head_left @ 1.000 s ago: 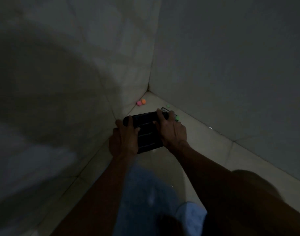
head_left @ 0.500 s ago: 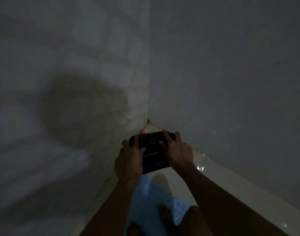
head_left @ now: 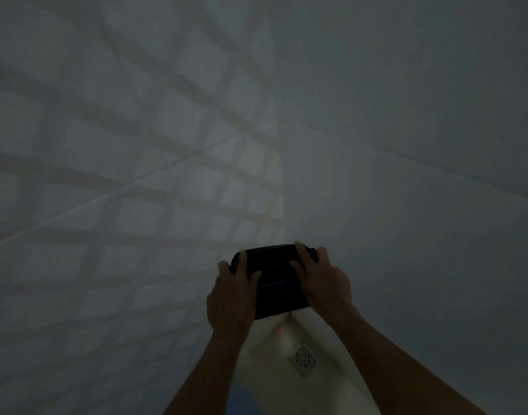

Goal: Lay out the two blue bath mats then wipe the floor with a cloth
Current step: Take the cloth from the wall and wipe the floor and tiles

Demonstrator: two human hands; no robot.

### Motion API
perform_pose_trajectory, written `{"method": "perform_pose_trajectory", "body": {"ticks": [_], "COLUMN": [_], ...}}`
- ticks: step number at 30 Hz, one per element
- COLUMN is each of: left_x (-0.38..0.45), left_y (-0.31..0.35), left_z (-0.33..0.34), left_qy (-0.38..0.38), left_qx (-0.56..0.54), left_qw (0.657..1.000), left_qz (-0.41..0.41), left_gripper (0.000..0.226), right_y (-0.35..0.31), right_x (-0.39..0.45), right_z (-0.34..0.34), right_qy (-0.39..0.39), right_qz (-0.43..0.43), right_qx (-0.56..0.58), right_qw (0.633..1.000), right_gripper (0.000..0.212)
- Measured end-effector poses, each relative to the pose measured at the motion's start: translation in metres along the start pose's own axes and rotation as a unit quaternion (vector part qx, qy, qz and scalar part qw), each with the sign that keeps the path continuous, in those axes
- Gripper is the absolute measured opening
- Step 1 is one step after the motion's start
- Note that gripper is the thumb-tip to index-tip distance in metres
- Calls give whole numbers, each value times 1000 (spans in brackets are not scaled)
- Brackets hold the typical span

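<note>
Head view: both hands grip a dark ribbed mat (head_left: pixel 276 280) in the tiled corner, left hand (head_left: pixel 231 298) and right hand (head_left: pixel 324 284) with fingers curled over its sides. The mat is now raised off the floor, uncovering a drain (head_left: pixel 301 360) below; the view has tilted up.

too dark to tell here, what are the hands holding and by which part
Both hands grip one dark ribbed object: left hand on its left end, right hand on its right end, fingers over the top edge.
</note>
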State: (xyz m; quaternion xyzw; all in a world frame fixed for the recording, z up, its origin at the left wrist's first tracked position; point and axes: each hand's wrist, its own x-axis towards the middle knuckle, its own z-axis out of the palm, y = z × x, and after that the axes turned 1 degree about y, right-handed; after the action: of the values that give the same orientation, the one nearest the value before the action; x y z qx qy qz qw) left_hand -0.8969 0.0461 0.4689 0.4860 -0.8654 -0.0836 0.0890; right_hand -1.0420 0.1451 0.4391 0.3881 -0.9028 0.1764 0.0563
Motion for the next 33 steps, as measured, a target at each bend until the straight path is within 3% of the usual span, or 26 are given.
{"method": "perform_pose_trajectory", "body": {"ticks": [3,8,18,25,33], "left_x": [-4,3,31,73,116], "left_y": [30,53,42,20,1], "left_z": [-39,-112,-263,-381,-459], "left_qy": [66,151,357,495,547], "left_qx": [22,-18,12,24,23], "left_qw": [997,987,930,865,834], "left_qz": [-23,-54,-88,-76,-70], "left_gripper": [61,60,59,55,57], "right_y": [10,-15,-109,-201,-267], "right_x": [26,68,142,192,237], "right_z": [-35,-118,-239,-332,-382], "right_qy": [83,65,211,286,340], "right_qz": [-87,-120,-250,-271,-276], "right_qx": [20,67,133,190,208], "right_qw": [993,988,936,899,875], "right_gripper": [49,50,50,51,49]}}
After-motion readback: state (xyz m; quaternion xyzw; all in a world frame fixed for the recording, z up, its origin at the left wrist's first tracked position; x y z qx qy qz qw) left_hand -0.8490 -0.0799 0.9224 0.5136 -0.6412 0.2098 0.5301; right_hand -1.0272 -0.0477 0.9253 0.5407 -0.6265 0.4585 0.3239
